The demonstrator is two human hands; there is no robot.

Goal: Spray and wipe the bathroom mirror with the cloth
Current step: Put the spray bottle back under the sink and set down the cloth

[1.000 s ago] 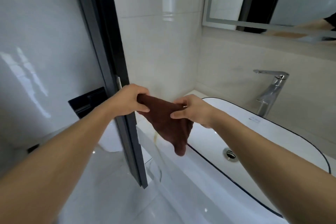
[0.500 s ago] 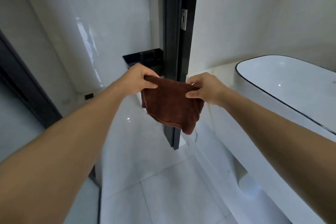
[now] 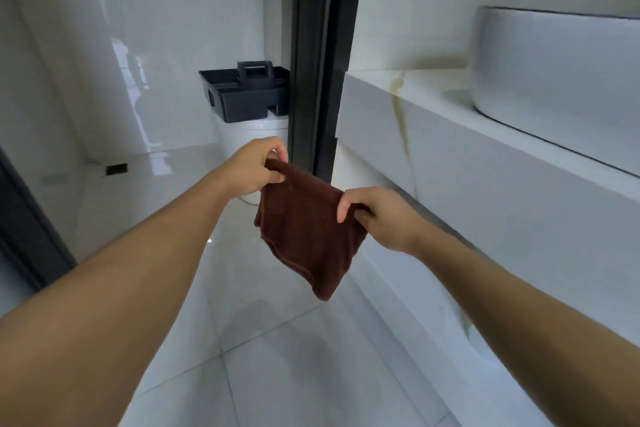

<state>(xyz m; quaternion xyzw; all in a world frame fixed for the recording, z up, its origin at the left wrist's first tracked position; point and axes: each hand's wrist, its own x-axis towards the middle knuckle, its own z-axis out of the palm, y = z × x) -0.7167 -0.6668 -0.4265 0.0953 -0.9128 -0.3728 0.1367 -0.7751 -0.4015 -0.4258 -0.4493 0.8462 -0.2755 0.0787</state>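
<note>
The left hand (image 3: pixel 254 166) pinches one top corner of the brown cloth (image 3: pixel 308 236) between thumb and curled fingers, and the right hand (image 3: pixel 377 218) pinches the opposite top corner the same way. Both forearms reach forward and down, the left hand sitting a little higher and farther out than the right, so the cloth's upper edge slopes between them. The cloth hangs folded in the air above the tiled floor (image 3: pixel 277 357), its lowest corner pointing down, just off the front edge of the white counter (image 3: pixel 485 163). No writing or label can be read anywhere. A white basin (image 3: pixel 554 62) stands on the counter's top at the right. Beyond a dark door frame (image 3: pixel 322 55), a dark caddy (image 3: pixel 246 94) with 1 handle sits on a white toilet tank (image 3: pixel 252 137).
</note>
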